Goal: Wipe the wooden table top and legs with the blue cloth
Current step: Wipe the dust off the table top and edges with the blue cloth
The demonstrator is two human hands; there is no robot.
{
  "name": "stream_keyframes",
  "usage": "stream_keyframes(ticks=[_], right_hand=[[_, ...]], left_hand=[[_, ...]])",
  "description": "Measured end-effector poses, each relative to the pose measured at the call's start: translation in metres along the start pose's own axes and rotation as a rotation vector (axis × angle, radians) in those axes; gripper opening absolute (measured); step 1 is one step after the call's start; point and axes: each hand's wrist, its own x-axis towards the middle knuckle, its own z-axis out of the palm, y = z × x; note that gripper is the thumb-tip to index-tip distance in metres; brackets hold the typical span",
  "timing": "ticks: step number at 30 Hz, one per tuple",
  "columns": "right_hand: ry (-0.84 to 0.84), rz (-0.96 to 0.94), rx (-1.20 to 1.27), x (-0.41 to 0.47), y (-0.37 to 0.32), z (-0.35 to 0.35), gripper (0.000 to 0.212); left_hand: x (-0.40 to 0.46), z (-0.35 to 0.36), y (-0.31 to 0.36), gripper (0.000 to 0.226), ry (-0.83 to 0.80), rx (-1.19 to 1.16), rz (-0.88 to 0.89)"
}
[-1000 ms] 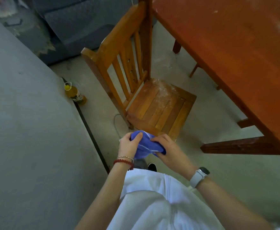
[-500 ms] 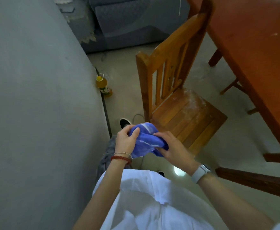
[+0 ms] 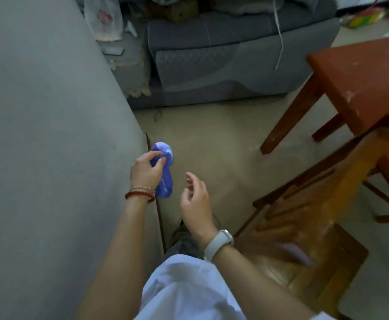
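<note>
blue cloth [image 3: 163,172] gripped by left hand [image 3: 145,171], bunched for wiping

right hand [image 3: 194,199] is held loosely open and empty; wooden table [image 3: 359,79] at upper right is not yet touched.

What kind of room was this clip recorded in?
Probably a home living and dining room: a grey sofa, a wooden table and a wooden chair stand on a bare floor.
</note>
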Motion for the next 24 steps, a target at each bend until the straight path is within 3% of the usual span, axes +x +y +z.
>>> stream_keyframes(ticks=[6,10,12,14,15,18,20,24], right_hand=[[0.198,0.247,0.128,0.127,-0.040,0.010,0.053],[0.075,0.266,0.115,0.197,-0.041,-0.028,0.065],[-0.031,0.218,0.074,0.218,-0.039,-0.044,0.050],[-0.100,0.215,0.058,0.231,-0.039,-0.055,0.019],[-0.091,0.218,0.053,0.236,-0.039,-0.060,0.017],[-0.022,0.082,-0.170,0.250,-0.038,-0.079,0.017],[-0.098,-0.038,-0.422,0.263,-0.037,-0.093,0.017],[-0.227,-0.363,-0.768,0.302,-0.051,-0.123,0.030]], left_hand=[[0.132,-0.006,0.038,0.018,-0.434,-0.100,0.071],[0.167,0.010,0.061,0.020,-0.586,-0.143,0.180],[0.170,0.017,0.072,0.022,-0.568,-0.161,0.244],[0.173,0.023,0.080,0.024,-0.569,-0.142,0.275],[0.176,0.027,0.082,0.022,-0.589,-0.109,0.269],[0.193,0.041,0.085,0.026,-0.760,0.151,0.234],[0.208,0.051,0.094,0.040,-0.869,0.295,0.258],[0.244,0.083,0.133,0.088,-0.976,0.180,0.328]])
